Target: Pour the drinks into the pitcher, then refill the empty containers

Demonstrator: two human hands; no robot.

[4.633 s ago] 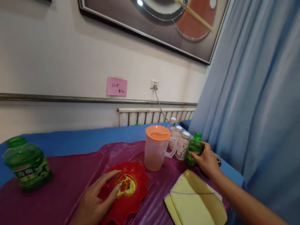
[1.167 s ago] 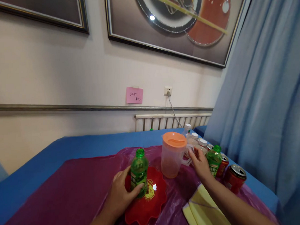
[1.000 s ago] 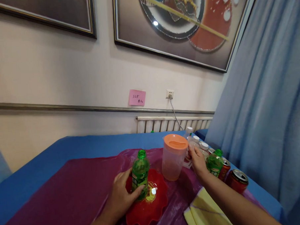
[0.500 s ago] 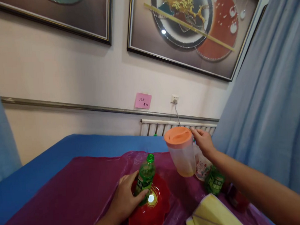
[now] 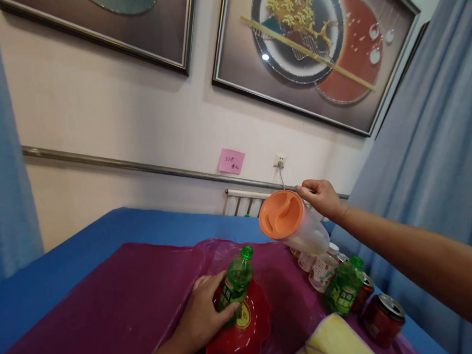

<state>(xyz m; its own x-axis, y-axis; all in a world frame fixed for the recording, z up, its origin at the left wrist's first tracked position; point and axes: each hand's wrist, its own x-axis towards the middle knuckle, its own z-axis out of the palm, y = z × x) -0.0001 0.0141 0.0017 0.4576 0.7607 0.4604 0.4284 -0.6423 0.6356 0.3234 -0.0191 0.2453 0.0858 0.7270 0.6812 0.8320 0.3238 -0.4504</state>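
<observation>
Lifted and tipped since the earlier frame, the orange-lidded pitcher [image 5: 311, 237] now hangs above the table [image 5: 138, 223]. From left to right, my left hand [image 5: 205, 311] has its grip curled around an open green bottle [image 5: 237, 278], leaning slightly at the scalloped red dish [image 5: 256, 335]; my right hand [image 5: 323, 198] has its grip closed at the pitcher's handle side, above a folded yellow cloth [image 5: 337, 342].

Right hand [image 5: 322, 198] holds pitcher [image 5: 307, 234] tilted, lid [image 5: 281, 214] toward bottle [image 5: 237, 281]. Left hand [image 5: 205, 311] grips bottle over red dish [image 5: 255, 330]. Cloth [image 5: 337, 342] lies near cans [image 5: 384, 319].
</observation>
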